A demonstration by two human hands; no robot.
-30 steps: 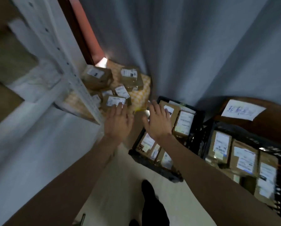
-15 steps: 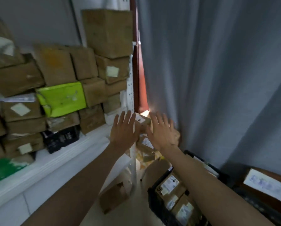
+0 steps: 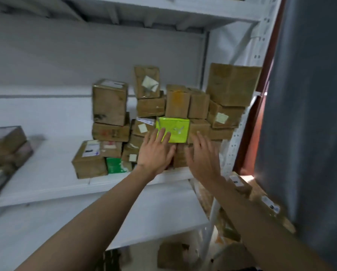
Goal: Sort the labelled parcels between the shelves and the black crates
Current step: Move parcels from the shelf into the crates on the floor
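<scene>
A white shelf (image 3: pixel 46 173) carries a pile of brown cardboard parcels (image 3: pixel 109 102), several with white labels. Among them sits a bright green parcel (image 3: pixel 177 128) and, lower down, a darker green one (image 3: pixel 117 165). My left hand (image 3: pixel 156 151) reaches toward the pile with straight, spread fingers, its fingertips over the lower left corner of the bright green parcel. My right hand (image 3: pixel 202 157) is beside it, fingers straight, in front of the brown parcels under the bright green one. Neither hand holds anything. No black crate is in view.
More brown parcels (image 3: pixel 5 145) lie at the shelf's left end. A grey curtain (image 3: pixel 310 114) hangs at the right, past the white upright (image 3: pixel 240 137). Labelled parcels (image 3: pixel 240 182) lie low behind my right forearm. A lower shelf board (image 3: pixel 163 216) juts out below.
The view has swung up from the crates and floor to the shelf. Both hands have risen, still empty, and now reach the stacked parcels around the bright green one.
</scene>
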